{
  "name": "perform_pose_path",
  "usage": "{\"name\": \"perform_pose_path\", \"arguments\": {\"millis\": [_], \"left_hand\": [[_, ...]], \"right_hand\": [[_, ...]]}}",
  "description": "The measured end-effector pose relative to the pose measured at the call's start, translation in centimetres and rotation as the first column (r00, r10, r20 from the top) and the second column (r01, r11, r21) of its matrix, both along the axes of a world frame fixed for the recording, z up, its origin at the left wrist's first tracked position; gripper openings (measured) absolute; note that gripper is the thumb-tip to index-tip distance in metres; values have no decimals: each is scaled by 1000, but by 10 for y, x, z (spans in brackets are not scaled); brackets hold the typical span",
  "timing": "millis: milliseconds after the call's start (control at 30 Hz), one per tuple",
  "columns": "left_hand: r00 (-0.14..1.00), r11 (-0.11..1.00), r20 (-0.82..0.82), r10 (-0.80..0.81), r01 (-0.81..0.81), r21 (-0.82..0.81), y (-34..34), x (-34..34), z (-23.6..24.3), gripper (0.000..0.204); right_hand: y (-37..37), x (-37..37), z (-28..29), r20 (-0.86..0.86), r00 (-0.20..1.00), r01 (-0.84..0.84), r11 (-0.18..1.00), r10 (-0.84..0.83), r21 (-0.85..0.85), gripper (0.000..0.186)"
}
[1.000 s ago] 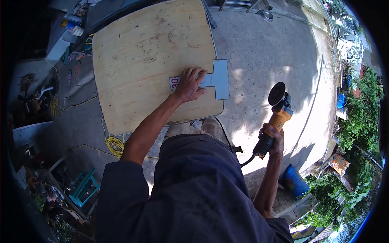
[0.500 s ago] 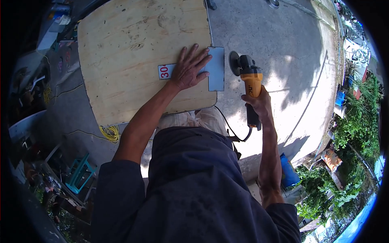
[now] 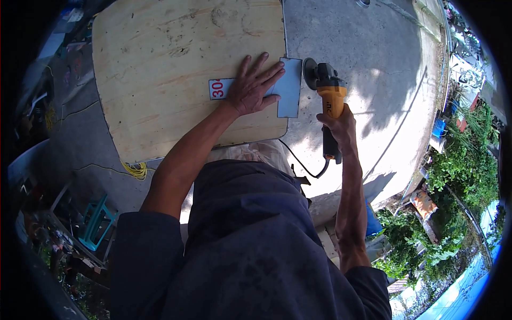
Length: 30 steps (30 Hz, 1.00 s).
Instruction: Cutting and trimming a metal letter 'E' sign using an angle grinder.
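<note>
My left hand [image 3: 252, 92] lies flat with fingers spread on a light blue-grey sheet piece [image 3: 291, 88], pressing it to a plywood tabletop [image 3: 160, 90]. The piece has a wide end overhanging the table's right edge and a narrow strip with red printing reaching left under the palm. My right hand [image 3: 341, 126] is wrapped round the body of an orange and black angle grinder [image 3: 334, 99], held upright beyond the table edge. Its round disc [image 3: 309, 74] stands close beside the sheet's right edge; whether they touch I cannot tell. The disc's motion is unclear.
A black power cord [image 3: 306, 169] runs from the grinder toward my waist. Coiled yellow cable [image 3: 137, 172] hangs near the table's lower left corner. A teal stool [image 3: 97, 223] stands at lower left. Sunlit concrete floor [image 3: 381, 117] spreads to the right, with plants [image 3: 458, 186] beyond it.
The grinder's disc has come nearer to the sheet's right edge. My left hand keeps its place on the sheet, while the whole view has shifted slightly.
</note>
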<state>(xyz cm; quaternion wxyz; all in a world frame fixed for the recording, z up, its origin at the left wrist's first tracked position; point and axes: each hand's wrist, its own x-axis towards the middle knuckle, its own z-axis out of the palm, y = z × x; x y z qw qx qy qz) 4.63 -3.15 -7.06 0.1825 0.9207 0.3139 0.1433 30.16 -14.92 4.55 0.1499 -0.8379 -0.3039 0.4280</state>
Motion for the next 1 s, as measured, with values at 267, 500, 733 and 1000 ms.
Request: {"name": "perform_pose_path", "arguments": {"millis": [267, 500, 733, 1000], "left_hand": [[999, 1000, 31, 7, -6, -5, 1, 1, 0, 76], [999, 1000, 33, 1, -1, -17, 0, 0, -2, 76], [1000, 1000, 29, 0, 0, -12, 0, 0, -2, 75], [999, 1000, 45, -1, 1, -9, 1, 2, -5, 73]], "right_hand": [[5, -7, 0, 15, 1000, -5, 1000, 5, -15, 58], [-20, -16, 2, 36, 999, -17, 998, 19, -67, 57], [-54, -27, 6, -13, 998, 55, 994, -56, -96, 58], [-91, -39, 7, -41, 991, 119, 985, -125, -121, 56]]}}
